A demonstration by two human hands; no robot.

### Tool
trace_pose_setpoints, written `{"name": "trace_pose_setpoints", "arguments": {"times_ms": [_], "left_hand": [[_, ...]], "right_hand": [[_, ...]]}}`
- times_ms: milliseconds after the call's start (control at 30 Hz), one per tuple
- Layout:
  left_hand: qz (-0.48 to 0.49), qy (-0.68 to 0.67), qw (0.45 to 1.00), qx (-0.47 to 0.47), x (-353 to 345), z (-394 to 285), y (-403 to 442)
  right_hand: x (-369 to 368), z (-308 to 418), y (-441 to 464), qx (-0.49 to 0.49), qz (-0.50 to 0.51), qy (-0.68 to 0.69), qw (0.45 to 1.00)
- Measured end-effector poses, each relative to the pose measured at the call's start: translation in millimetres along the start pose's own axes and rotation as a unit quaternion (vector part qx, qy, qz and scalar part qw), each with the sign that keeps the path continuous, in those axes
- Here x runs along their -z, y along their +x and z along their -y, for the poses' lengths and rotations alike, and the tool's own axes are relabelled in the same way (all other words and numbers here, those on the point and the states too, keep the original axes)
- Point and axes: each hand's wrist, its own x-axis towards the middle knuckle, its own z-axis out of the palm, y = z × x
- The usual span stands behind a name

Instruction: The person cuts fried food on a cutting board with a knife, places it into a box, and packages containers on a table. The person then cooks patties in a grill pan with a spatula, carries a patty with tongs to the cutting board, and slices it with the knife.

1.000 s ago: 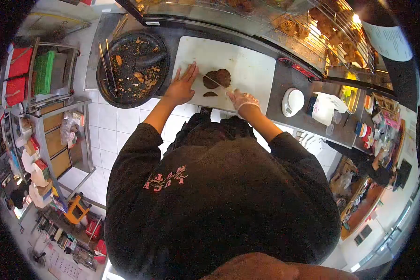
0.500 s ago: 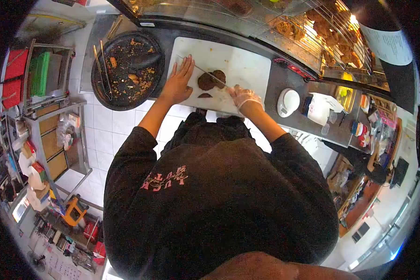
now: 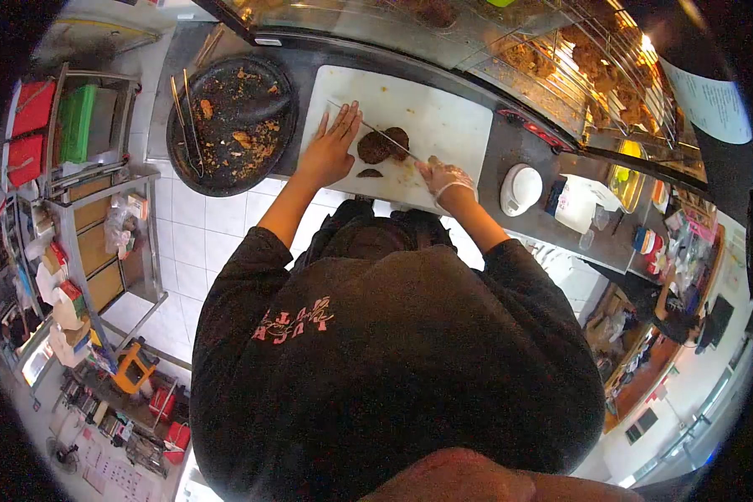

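Observation:
A white cutting board [image 3: 452, 125] lies on the dark counter below me. On it sits a dark brown piece of food [image 3: 375, 151], perhaps fried meat, with a small cut slice [image 3: 370, 173] apart from it on the near side. My right hand [image 3: 445, 180], in a clear plastic glove, grips a long knife [image 3: 364, 123] by its handle, which the fingers hide. The blade slants to the upper left across the brown piece. Flat and stretched out, my left hand [image 3: 330, 155] reaches over the blade's far end; whether it presses on the blade I cannot tell.
Left of the board stands a round black pan [image 3: 217, 180] with crumbs, bits of food and metal tongs [image 3: 188, 125]. A white round scale-like device [image 3: 520, 190] sits to the right. Behind the board runs a glass display case [image 3: 552, 58] with food on racks.
The whole view has shifted slightly. My hands keep nearly the same pose, and the knife still lies across the brown piece, whose right part shows a little more beyond the blade.

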Motion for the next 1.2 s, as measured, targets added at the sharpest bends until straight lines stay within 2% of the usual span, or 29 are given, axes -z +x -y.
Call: {"name": "trace_pose_setpoints", "arguments": {"times_ms": [133, 267, 333, 367, 433, 533, 600, 733, 800, 967, 1067, 1133, 1200], "left_hand": [[-0.014, -0.014, 1.0, -0.013, 4.1, -1.3, 0.5], [-0.048, -0.018, 0.999, -0.014, 14.3, -4.4, 1.2], [-0.109, -0.052, 0.992, 0.029, 21.5, -8.0, 1.1], [-0.108, -0.052, 0.992, 0.029, 21.0, -8.9, -1.0], [-0.191, -0.12, 0.971, 0.077, 21.0, -7.3, -7.1], [-0.211, -0.152, 0.959, 0.109, 23.6, -9.5, -31.4], [-0.204, -0.156, 0.958, 0.125, 24.2, -14.1, -54.1], [-0.217, -0.165, 0.947, 0.167, 9.8, -17.7, -101.1], [-0.216, -0.172, 0.945, 0.174, 3.8, -17.8, -123.4], [-0.214, -0.189, 0.937, 0.201, -3.6, -20.1, -151.0], [-0.213, -0.197, 0.934, 0.208, -6.0, -19.7, -153.9], [-0.212, -0.202, 0.932, 0.212, -6.4, -18.5, -149.8], [-0.212, -0.2, 0.935, 0.2, -7.5, -18.0, -143.0]], "right_hand": [[-5.2, -6.6, 4.6, -0.006, 0.017, -0.004, 1.0], [-6.5, -11.8, 10.6, 0.011, -0.059, 0.005, 0.998], [13.1, 2.0, 9.1, 0.01, -0.093, 0.005, 0.996], [28.8, 11.8, 11.4, 0.078, -0.079, -0.01, 0.994], [34.6, 22.9, 35.4, 0.148, -0.064, -0.025, 0.987], [18.8, 31.7, 66.2, 0.152, -0.045, -0.028, 0.987], [14.2, 37.1, 70.4, 0.083, -0.029, 0.015, 0.996], [2.4, 27.6, 82.1, 0.102, -0.007, 0.088, 0.991], [-2.9, 27.2, 85.5, 0.042, -0.061, 0.079, 0.994], [-3.4, 24.7, 91.0, 0.068, -0.074, 0.072, 0.992], [1.5, 45.2, 76.6, 0.101, -0.023, 0.099, 0.99], [-2.6, 63.9, 70.1, 0.024, -0.094, 0.087, 0.991], [12.3, 84.5, 52.9, 0.061, -0.086, 0.087, 0.991]]}}
